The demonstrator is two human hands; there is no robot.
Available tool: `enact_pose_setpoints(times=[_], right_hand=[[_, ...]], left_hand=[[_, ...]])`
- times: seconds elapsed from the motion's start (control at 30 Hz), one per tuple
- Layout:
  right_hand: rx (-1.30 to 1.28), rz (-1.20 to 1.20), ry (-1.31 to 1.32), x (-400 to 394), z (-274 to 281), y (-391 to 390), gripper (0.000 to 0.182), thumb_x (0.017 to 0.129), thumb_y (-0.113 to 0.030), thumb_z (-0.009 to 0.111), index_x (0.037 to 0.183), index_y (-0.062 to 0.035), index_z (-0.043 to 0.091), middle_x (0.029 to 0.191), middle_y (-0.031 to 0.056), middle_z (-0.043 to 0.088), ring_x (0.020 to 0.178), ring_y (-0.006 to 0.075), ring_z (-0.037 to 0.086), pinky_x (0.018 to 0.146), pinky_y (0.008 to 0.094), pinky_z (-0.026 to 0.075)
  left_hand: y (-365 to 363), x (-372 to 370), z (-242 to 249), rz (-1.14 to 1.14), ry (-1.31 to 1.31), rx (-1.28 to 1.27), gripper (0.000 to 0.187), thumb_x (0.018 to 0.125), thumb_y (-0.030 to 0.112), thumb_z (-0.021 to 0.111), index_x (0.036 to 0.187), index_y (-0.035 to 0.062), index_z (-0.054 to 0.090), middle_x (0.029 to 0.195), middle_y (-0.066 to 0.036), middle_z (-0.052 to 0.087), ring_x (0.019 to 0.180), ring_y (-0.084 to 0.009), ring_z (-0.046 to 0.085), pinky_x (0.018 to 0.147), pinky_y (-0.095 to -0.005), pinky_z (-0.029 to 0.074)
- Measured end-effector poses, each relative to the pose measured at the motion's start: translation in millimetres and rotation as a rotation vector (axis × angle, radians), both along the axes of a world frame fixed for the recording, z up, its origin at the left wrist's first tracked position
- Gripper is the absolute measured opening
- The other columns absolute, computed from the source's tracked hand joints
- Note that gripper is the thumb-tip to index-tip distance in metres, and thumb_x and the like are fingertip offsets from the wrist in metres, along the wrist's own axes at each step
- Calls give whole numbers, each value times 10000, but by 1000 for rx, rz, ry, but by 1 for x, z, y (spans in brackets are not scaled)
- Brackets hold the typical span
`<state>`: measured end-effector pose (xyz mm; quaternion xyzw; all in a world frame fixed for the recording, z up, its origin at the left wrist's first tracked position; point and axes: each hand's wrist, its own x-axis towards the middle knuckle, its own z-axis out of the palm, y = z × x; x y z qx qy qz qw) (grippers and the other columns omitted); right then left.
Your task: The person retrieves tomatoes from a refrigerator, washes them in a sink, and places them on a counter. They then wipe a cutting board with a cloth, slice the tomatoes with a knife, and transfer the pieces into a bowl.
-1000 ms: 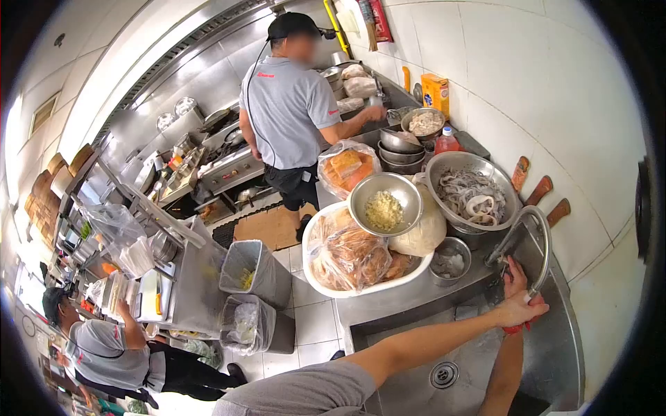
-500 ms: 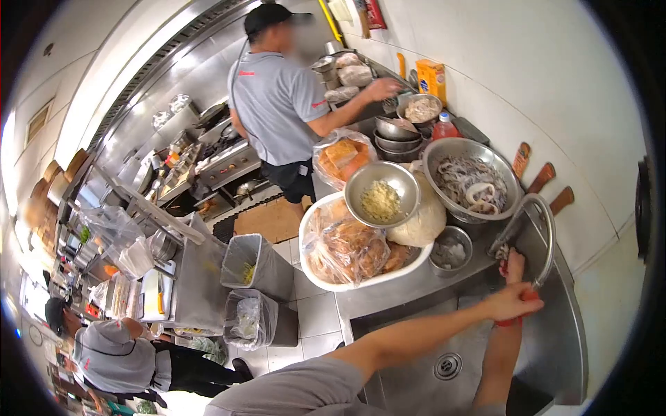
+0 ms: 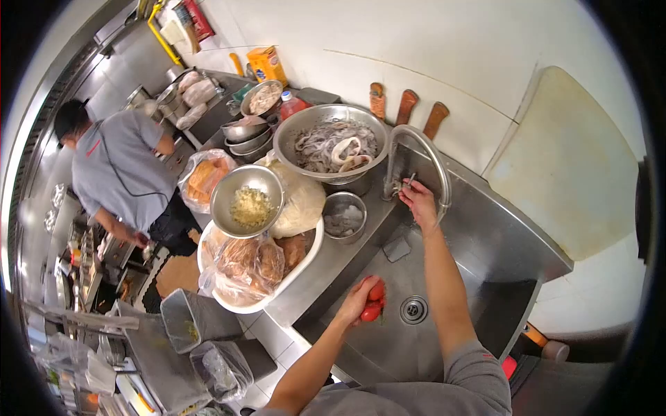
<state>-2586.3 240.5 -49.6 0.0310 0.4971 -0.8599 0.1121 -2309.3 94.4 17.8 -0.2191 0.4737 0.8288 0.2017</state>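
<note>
My left hand (image 3: 355, 303) is closed around several shiny red tomatoes (image 3: 373, 291), over the left part of the steel sink (image 3: 444, 333). My right hand (image 3: 418, 199) reaches forward over the sink, its fingers closed on the small faucet handle (image 3: 409, 179) at the base of the curved faucet (image 3: 444, 182). No running water can be made out. The drain (image 3: 414, 310) lies between my forearms, to the right of the tomatoes.
A colander of raw squid (image 3: 333, 149) stands behind the sink's left edge, beside a small bowl (image 3: 345, 216). A bowl of minced garlic (image 3: 250, 204) rests above a white tub (image 3: 260, 303). Knives (image 3: 407, 107) are by the wall. A co-worker (image 3: 128, 166) stands at left.
The view has swung right. My left hand has drawn away from the faucet area, back over the sink with the tomatoes. My right hand is now on the faucet handle. The co-worker has turned toward the stove.
</note>
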Motion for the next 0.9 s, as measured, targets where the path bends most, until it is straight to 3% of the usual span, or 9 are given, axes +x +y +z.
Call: enact_pose_setpoints(times=[0.1, 0.17, 0.23, 0.37, 0.53, 0.63, 0.7, 0.77, 0.9], right_hand=[[29, 39, 83, -9, 3, 6, 309, 911, -32, 618, 1219, -9, 602, 970, 57, 670, 833, 139, 633, 769, 267, 532], [270, 42, 162, -6, 8, 3, 339, 909, -5, 604, 1247, 2, 591, 994, 58, 666, 829, 127, 623, 758, 259, 534], [292, 53, 188, -10, 8, 2, 343, 903, 0, 611, 1246, 8, 599, 982, 44, 666, 805, 110, 612, 740, 246, 526], [603, 94, 233, -20, 17, -1, 275, 954, -221, 594, 1038, 33, 657, 757, 47, 652, 586, 98, 566, 536, 252, 462], [811, 68, 65, -15, 20, -16, 614, 964, -552, 460, 770, 15, 596, 524, 60, 555, 362, 108, 439, 353, 283, 341], [737, 109, 18, -14, 30, -17, 641, 958, -581, 441, 843, 28, 606, 550, 64, 571, 377, 111, 454, 361, 272, 356], [710, 127, -34, -12, 3, -7, 606, 945, -565, 487, 927, 27, 614, 601, 60, 586, 414, 106, 480, 371, 263, 371], [947, -342, 307, -8, -54, 6, 531, 929, -512, 557, 977, 13, 621, 650, 48, 593, 474, 98, 512, 408, 249, 396], [907, 231, 30, 97, -26, 60, 281, 910, -307, 631, 904, -26, 647, 663, 25, 591, 539, 117, 550, 483, 269, 440]], left_hand=[[-18, 15, -8, -4, 10, 32, 397, 949, 445, 543, 1038, 58, 546, 860, -65, 598, 710, -167, 610, 626, -312, 515], [-28, 26, -13, 8, -9, 64, 393, 948, 430, 558, 1048, 50, 558, 871, -70, 604, 716, -165, 610, 637, -295, 507], [-39, 33, -14, 29, -2, 63, 393, 950, 428, 548, 1050, 48, 558, 878, -78, 610, 720, -173, 614, 642, -306, 513], [-57, 42, -16, 30, -20, 71, 382, 959, 425, 506, 1021, 48, 528, 880, -91, 583, 731, -207, 605, 662, -350, 522], [-49, 36, -11, 61, -43, 173, 378, 966, 420, 490, 1038, 50, 520, 885, -91, 571, 752, -219, 594, 662, -365, 521], [-40, 29, -3, 11, -8, 131, 388, 967, 427, 487, 1051, 49, 512, 887, -93, 573, 756, -216, 595, 656, -364, 520], [-34, 28, 0, -28, 18, 132, 395, 967, 432, 487, 1056, 48, 508, 889, -94, 575, 757, -215, 598, 653, -362, 520], [-25, 22, -1, -31, 40, 150, 396, 967, 439, 487, 1053, 53, 510, 885, -84, 577, 762, -209, 603, 650, -357, 520], [-12, 26, -9, 38, -78, 213, 409, 955, 456, 519, 1029, 54, 539, 872, -69, 592, 728, -173, 601, 659, -312, 511]])
